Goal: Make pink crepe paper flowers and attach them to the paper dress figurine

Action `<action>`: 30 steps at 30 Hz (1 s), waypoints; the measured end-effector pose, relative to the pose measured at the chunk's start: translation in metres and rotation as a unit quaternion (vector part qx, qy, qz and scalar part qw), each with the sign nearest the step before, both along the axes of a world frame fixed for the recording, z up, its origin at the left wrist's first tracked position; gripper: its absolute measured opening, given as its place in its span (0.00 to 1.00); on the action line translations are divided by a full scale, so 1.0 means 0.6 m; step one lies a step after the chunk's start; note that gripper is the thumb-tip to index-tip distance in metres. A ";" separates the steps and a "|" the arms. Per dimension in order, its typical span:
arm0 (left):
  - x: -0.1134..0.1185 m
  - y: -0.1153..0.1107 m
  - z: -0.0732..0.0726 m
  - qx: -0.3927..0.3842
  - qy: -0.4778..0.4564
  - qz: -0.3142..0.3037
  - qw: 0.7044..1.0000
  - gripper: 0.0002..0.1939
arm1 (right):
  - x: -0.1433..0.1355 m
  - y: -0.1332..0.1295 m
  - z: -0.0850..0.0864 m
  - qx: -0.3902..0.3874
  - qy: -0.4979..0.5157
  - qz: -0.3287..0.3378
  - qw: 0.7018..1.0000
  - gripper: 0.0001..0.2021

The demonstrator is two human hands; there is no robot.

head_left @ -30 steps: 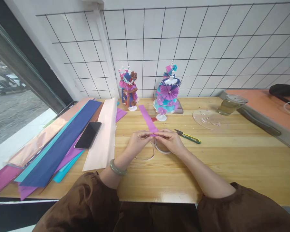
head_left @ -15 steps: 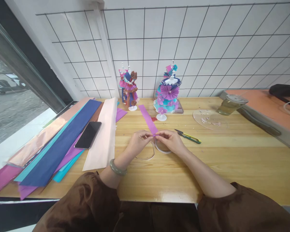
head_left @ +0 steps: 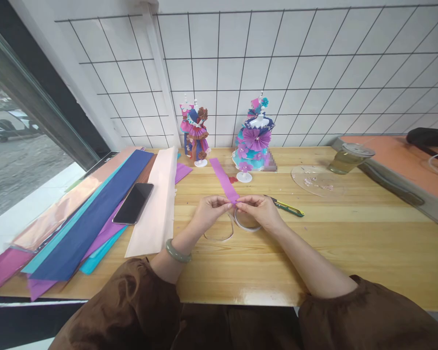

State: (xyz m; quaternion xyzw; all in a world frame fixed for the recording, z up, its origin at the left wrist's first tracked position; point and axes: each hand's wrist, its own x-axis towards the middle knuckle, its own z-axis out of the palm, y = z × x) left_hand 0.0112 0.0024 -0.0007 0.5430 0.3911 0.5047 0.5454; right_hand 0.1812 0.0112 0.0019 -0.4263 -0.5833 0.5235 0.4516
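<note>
A purple paper strip stretches from near the paper dress figures down to my fingertips. My left hand pinches its near end from the left. From the right, my right hand pinches the same end, the fingertips of both hands almost touching. The near end looks narrow and gathered between the fingers. Under my right hand lies a roll of thin ribbon, and its loose loop curls on the table beside it. A green and black cutter rests just beyond my right hand.
Colored paper sheets and a black phone cover the left of the table. Two decorated figures, one multicolored and one purple and teal, stand near the wall. Rightward are a clear plate and a lidded cup.
Both hands keep their pinch on the strip's near end. My right fingers have shifted slightly, now covering the cutter's tip, and the strip's near end has bent a little.
</note>
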 end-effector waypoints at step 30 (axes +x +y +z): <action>0.004 -0.005 0.002 -0.023 -0.030 -0.026 0.999 0.33 | -0.009 -0.003 0.000 0.036 0.036 -0.007 0.999 0.16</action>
